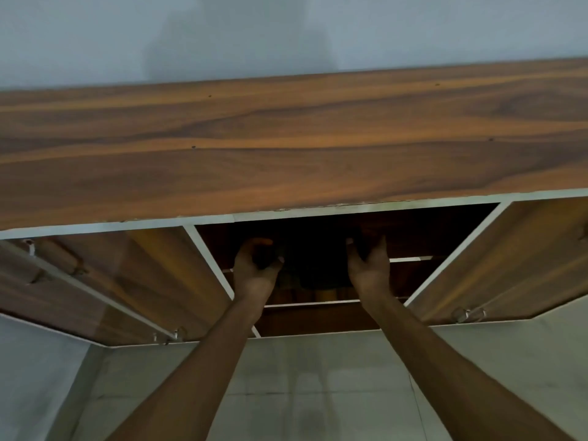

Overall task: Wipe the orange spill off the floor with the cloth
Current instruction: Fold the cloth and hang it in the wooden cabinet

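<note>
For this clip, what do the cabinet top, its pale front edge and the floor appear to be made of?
Cabinet top: likely satin wood-grain laminate, given its soft sheen and flat, printed-looking grain. Front edge: pale matte banding, chipped in spots, probably plastic. Floor: light tiles, judging by the thin joint lines.

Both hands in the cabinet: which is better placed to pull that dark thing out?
Left, probably: the left hand curls round the dark bundle, the right hand only lies flat beside it. Shadow hides detail.
</note>
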